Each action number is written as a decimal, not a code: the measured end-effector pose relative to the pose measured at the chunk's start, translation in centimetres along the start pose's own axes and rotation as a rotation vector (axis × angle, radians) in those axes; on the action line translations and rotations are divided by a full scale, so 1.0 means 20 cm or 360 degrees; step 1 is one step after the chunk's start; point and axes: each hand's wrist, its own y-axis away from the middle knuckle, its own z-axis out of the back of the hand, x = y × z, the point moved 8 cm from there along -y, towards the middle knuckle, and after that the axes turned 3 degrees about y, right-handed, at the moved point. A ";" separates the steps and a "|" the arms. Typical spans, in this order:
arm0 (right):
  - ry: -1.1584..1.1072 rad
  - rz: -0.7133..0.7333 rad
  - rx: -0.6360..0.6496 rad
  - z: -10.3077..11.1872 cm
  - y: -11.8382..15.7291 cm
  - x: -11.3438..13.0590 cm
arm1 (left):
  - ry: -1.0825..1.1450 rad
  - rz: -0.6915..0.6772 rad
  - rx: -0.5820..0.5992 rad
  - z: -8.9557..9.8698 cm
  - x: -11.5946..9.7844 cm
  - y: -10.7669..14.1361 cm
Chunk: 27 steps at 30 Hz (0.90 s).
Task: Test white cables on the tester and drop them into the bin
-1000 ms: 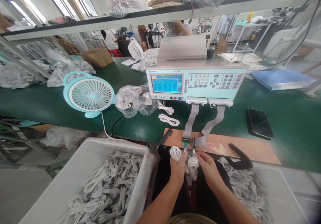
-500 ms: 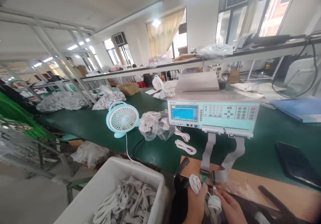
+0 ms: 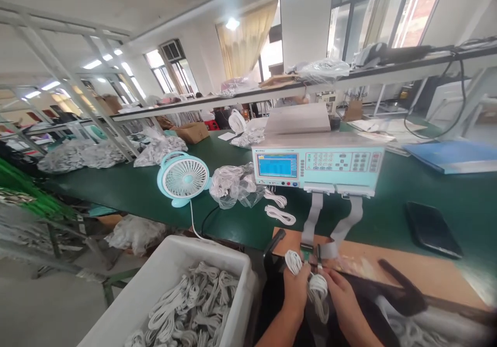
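My left hand [image 3: 295, 287] is closed around a white cable, a coiled loop [image 3: 292, 262] of which sticks up beside the thumb. Its fingertips are at a small green connector board [image 3: 307, 255] on the end of one grey ribbon cable [image 3: 311, 220]. My right hand [image 3: 338, 285] pinches a cable end at the dark connector [image 3: 319, 254] of the other ribbon cable [image 3: 347, 222]. Between my hands hangs a wound white cable bundle [image 3: 318, 287]. The fingers hide the plugs, so how far they sit in the connectors cannot be seen.
Behind the connectors stands a light-blue tester [image 3: 316, 165] with a lit screen. Two white cables [image 3: 279, 215] lie by a bagged cable bundle [image 3: 229, 184] and a fan [image 3: 186, 177]. A white bin [image 3: 240, 269] of cables is at left, a phone [image 3: 432, 229] at right.
The whole view has shifted, so the bench things appear further left and slightly higher. The tester's screen shows a different display. Both hands stay at the connectors.
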 end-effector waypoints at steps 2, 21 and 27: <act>-0.0036 -0.0015 -0.0033 -0.02 0.02 -0.01 | 0.0014 0.0057 -0.0048 0.01 0.01 0.02; 0.1349 0.0656 0.0031 0.25 0.39 0.29 | -0.0657 0.0104 0.0922 -0.25 0.10 0.43; 0.1171 0.0752 0.0141 0.18 0.34 0.23 | -0.0771 -0.0197 0.0736 -0.14 -0.09 0.41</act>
